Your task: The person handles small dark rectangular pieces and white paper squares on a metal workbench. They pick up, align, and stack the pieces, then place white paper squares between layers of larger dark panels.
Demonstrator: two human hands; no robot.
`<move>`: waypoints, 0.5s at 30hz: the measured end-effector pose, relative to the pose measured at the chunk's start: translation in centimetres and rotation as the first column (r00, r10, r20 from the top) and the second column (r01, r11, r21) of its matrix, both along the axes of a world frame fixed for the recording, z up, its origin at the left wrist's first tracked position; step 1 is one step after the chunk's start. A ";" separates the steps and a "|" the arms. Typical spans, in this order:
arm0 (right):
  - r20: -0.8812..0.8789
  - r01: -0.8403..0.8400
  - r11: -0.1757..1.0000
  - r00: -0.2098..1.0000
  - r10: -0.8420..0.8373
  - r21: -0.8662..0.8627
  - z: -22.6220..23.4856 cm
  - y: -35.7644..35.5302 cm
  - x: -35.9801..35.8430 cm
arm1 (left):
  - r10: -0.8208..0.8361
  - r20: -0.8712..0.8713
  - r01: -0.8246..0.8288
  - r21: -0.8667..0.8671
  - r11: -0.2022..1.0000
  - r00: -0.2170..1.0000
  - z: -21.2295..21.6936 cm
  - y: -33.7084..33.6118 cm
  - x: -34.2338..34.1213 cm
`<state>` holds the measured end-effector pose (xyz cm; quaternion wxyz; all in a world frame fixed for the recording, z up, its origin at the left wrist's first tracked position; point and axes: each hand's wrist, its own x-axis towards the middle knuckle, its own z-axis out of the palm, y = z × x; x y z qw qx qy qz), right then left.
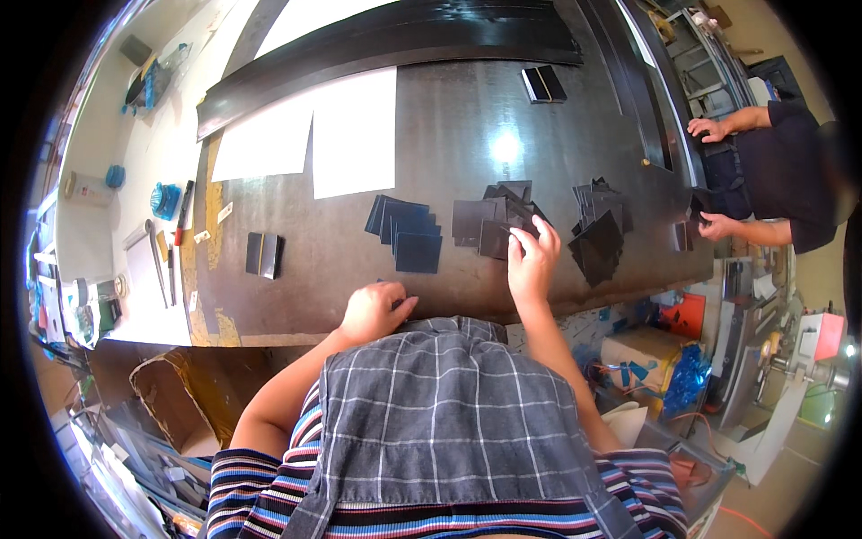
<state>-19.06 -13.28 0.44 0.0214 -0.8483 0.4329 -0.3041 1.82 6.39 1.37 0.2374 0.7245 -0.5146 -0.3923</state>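
Note:
My left hand point(375, 311) rests at the table's near edge, its fingers curled. Something dark peeks out beside its thumb, mostly hidden by the hand. To the right, my right hand point(532, 260) is over a loose pile of thin black square pieces point(471, 218). Its thumb and forefinger pinch at the edge of one black square piece point(493, 239); the other fingers are raised. Between the hands and slightly farther off lies a fanned group of dark blue-black squares point(417, 252). Another loose heap of black squares point(596, 244) lies right of my right hand.
Banded stacks of black pieces lie at left point(264, 255) and far right point(544, 84). White sheets point(354, 135) and long black strips point(386, 45) cover the far side. A marker point(184, 212) lies at left. A co-worker point(772, 171) stands at the right edge, hands at the table.

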 end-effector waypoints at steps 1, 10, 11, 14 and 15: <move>0.033 -0.062 0.996 0.998 0.060 0.066 0.4 0.5 0.5 | 0.017 0.100 -0.004 -0.122 0.993 0.995 -0.4 0.3 0.1; -0.049 -0.438 0.895 0.895 0.443 0.085 -0.5 3.1 7.2 | -0.120 0.482 0.227 -0.170 0.959 0.868 -1.4 -2.7 -0.3; -0.080 -0.495 0.864 0.861 0.501 0.091 -0.4 3.3 7.1 | -0.097 0.496 0.224 -0.203 0.953 0.863 -1.5 -2.5 -0.4; -0.139 -0.642 0.759 0.747 0.650 0.104 -0.3 4.5 6.3 | -0.049 0.508 0.217 -0.276 0.937 0.860 -2.1 -2.0 -0.5; -0.107 -0.619 0.781 0.774 0.625 0.087 -0.3 4.3 6.5 | -0.045 0.494 0.212 -0.286 0.935 0.868 -2.3 -2.1 -0.4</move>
